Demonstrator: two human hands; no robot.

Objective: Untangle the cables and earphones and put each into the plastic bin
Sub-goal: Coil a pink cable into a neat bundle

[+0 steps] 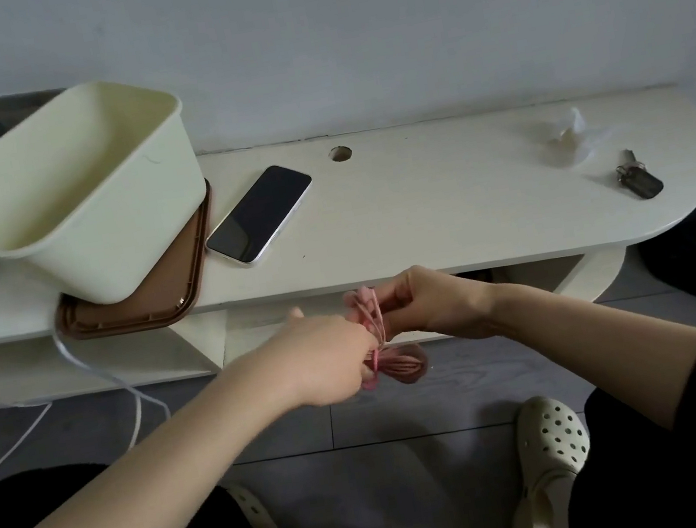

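Note:
A coiled pink cable (399,363) is held between both hands in front of the table's front edge, above the floor. My left hand (329,356) pinches the lower loops. My right hand (426,303) grips the upper loops, which stick out at its fingertips. The pale yellow plastic bin (102,240) stands tilted on a brown lid (150,303) at the table's left; what I can see of its inside looks bare. A clear cable (91,366) hangs from under the bin down to the floor.
A phone (259,214) lies face up right of the bin. Keys (640,180) and a crumpled clear wrapper (568,134) sit at the table's right end. White cables (12,440) trail on the floor at left. My feet in pale clogs (548,451) are below.

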